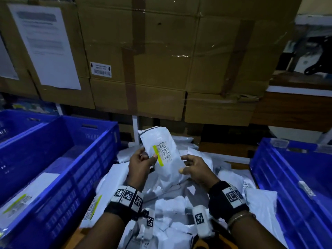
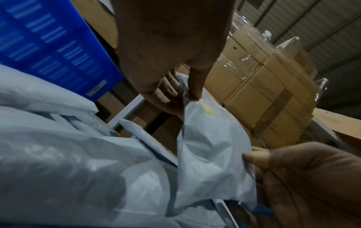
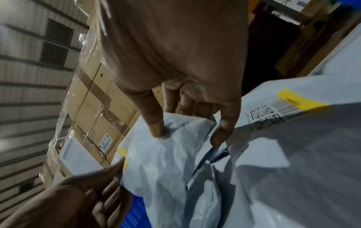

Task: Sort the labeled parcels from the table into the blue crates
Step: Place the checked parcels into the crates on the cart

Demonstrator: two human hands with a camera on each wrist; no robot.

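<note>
Both hands pinch the white parcel (image 1: 162, 155), left hand (image 1: 142, 163) beside its label, right hand (image 1: 195, 168) lower; keep the label facing up and uncovered to read before choosing a crate (image 1: 75, 159).

— Where are the hands?

— Both forearms reach forward, raised in front of the chest, each wrist wrapped in a dark band with black-and-white markers. The left hand (image 1: 142, 163) pinches the white parcel (image 1: 162, 155) at its left edge, thumb on the front, fingers curled behind.

— And the other?

— The right hand (image 1: 195, 168) has its grip on the parcel's right side, thumb pressing the front, fingers bent round the edge.
</note>
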